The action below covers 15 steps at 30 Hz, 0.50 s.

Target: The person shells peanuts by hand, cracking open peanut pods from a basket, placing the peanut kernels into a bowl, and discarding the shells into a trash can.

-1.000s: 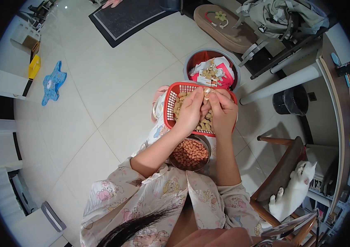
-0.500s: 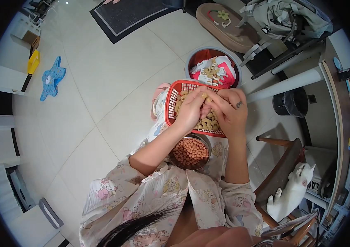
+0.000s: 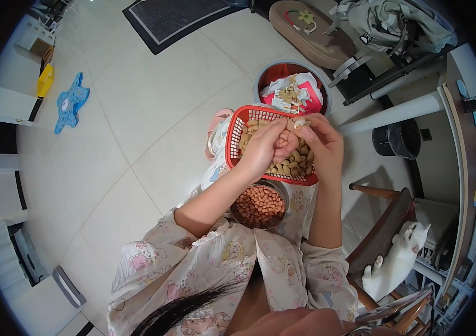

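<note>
peanuts (image 3: 290, 168) are in the red basket (image 3: 234, 138); above it, right hand (image 3: 323, 139) has its grip closed on a shell (image 3: 300, 122), left hand (image 3: 266, 147) is curled round kernels (image 3: 284, 141).

A lap in patterned cloth (image 3: 300, 206) bears a red basket (image 3: 231, 137) and metal bowl (image 3: 286, 203)

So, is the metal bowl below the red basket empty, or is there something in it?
The metal bowl is not empty: many reddish shelled peanuts spread across it. How deep they lie, I cannot tell.
</note>
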Each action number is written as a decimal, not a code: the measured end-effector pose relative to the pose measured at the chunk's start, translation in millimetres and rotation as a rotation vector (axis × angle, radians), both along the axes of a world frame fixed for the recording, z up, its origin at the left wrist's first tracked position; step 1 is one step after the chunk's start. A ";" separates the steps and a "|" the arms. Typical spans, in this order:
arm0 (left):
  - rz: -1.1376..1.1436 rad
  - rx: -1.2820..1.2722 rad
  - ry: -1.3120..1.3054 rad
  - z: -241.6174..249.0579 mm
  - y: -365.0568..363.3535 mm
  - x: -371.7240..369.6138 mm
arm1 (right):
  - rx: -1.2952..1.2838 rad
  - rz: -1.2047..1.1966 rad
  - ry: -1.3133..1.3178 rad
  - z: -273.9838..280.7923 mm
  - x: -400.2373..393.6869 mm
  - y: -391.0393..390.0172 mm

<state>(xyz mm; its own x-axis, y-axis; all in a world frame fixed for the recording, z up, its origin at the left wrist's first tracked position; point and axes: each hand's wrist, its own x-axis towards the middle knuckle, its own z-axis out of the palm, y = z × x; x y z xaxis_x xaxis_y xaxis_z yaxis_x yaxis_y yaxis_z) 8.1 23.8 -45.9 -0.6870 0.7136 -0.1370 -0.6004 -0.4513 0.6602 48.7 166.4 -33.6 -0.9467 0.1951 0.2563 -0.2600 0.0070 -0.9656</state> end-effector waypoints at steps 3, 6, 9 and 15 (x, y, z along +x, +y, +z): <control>0.095 -0.107 0.066 7.5 1.8 2.9 | -0.173 0.024 -0.111 -3.5 1.0 2.1; 0.104 -0.200 0.158 7.8 0.8 0.8 | -0.286 0.049 -0.167 -7.6 1.4 2.0; 0.110 -0.181 0.134 4.5 -0.4 -0.4 | -0.221 0.058 -0.147 -4.5 1.7 0.3; 0.059 -0.143 0.073 8.0 -4.6 -0.8 | -0.140 0.075 -0.069 -5.9 1.9 0.2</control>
<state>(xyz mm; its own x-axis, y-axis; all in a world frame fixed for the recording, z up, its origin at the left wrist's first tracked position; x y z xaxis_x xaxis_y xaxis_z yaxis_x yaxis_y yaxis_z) 7.2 19.1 -37.9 -0.7388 0.6487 -0.1827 -0.5241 -0.3826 0.7609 50.7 166.5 -39.5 -0.9743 0.1529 0.1656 -0.1879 -0.1452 -0.9714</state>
